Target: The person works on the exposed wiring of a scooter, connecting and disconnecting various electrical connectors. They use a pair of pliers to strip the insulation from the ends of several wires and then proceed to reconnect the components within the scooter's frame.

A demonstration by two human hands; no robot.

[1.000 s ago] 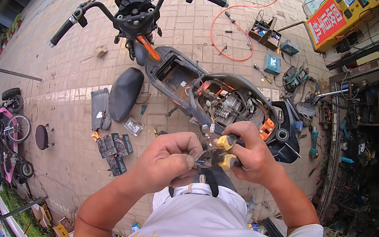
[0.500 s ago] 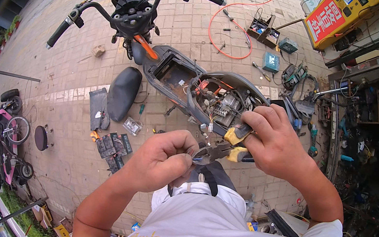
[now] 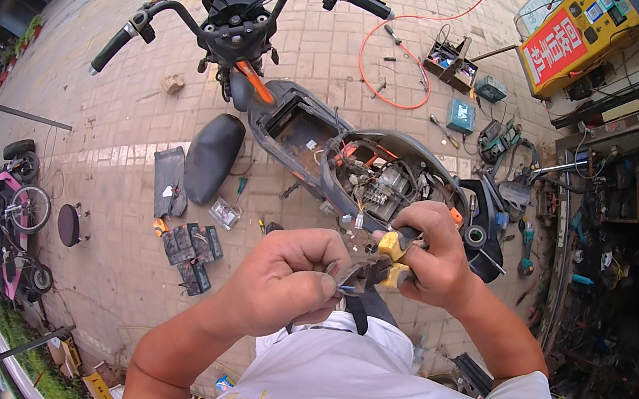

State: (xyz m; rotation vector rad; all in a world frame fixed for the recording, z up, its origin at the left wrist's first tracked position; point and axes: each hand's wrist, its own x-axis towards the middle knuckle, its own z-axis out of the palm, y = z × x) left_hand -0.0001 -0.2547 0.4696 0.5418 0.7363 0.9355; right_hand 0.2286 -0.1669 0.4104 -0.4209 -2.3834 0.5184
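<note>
the wire [image 3: 346, 288], apparently thin and partly blue, is located just in front of the shirt [image 3: 391, 384], above the paving [image 3: 114, 194]. the left hand [image 3: 286, 281] pinches it between thumb and bent forefinger, close to the tool; this short grip presumably limits bending. the right hand [image 3: 443, 259] has its fingers wrapped around the pliers [image 3: 389, 275], whose yellow handles stand apart; the nose points left, toward the wire. whether the jaws touch the wire cannot be told. both hands are held near the body, probably for steadiness and close sight.

the scooter [image 3: 297, 126] stands beyond the hands, its rear bay uncovered and wiring [image 3: 364, 175] exposed, apparently for access. the seat [image 3: 215, 148] rests on the paving to its left, probably set aside within reach.

working limits: rightward and forward, the bay's near rim bounds the right hand. leftward, the packs [image 3: 192, 251] lie beyond the left hand, with the stool [image 3: 71, 226] nearer the paving's left edge. the toolbox [image 3: 451, 66] sits toward the paving's far right corner, beside the hose [image 3: 365, 58].
</note>
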